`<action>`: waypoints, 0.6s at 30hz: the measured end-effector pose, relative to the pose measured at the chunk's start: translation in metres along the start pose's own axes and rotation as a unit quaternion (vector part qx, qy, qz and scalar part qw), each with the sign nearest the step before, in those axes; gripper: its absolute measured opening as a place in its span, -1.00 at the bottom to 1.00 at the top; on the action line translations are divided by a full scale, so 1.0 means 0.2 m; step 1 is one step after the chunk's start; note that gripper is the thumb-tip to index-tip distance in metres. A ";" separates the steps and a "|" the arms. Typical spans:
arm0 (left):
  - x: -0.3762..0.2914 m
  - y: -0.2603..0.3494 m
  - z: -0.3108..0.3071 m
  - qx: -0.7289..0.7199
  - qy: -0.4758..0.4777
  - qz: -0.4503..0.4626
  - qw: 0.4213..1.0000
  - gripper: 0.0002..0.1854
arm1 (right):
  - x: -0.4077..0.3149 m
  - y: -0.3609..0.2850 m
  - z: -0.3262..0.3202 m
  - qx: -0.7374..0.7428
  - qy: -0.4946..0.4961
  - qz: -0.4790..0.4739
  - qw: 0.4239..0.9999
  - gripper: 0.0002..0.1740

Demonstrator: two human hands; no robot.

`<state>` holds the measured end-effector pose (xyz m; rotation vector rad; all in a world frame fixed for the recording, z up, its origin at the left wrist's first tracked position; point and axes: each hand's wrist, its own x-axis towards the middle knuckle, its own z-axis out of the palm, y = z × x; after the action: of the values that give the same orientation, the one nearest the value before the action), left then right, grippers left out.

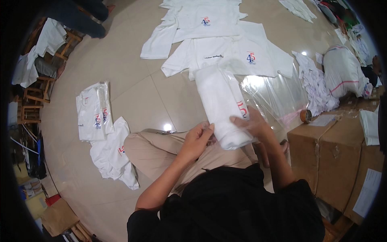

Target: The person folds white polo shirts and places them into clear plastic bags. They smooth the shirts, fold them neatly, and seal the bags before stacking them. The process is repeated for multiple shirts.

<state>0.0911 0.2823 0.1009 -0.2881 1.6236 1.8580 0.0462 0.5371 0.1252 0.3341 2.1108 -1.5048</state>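
A folded white shirt [222, 106], partly inside a clear plastic bag [257, 106], is held at a slant above my lap. My left hand [198, 137] pinches its near left edge between thumb and fingers. On the other side my right hand [255, 124] grips it, thumb on top and fingers hidden behind the cloth and film. Red print shows by the right thumb. Just beyond lies a spread white shirt [229, 54] with a printed emblem, and another white shirt [193, 27] overlaps it farther off.
Folded shirts in clear bags [90, 115] lie left, beside a crumpled white shirt [113, 151]. Clear plastic bags [281, 90] rest on the floor at right. A tape roll [305, 115] sits by cardboard boxes [335, 154]. Behind are a white sack [343, 72] and another person's legs [81, 18].
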 end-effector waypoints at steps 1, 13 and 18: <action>0.01 -0.02 -0.01 0.014 0.010 0.020 1.000 -0.58 | 0.00 0.02 0.00 0.030 -0.006 -0.009 0.999 -0.49; -0.33 0.10 0.04 0.163 -0.132 -0.049 0.977 -0.39 | -0.21 0.18 -0.07 0.014 0.107 -0.007 0.994 -0.47; 0.12 -0.14 -0.07 -0.062 0.048 0.037 0.996 -0.11 | -0.33 0.22 -0.11 0.088 0.014 0.018 0.996 -0.28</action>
<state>0.0865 0.2765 0.0615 -0.3813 1.6042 2.0333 0.1167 0.5785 0.1318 0.4566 1.9866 -1.6766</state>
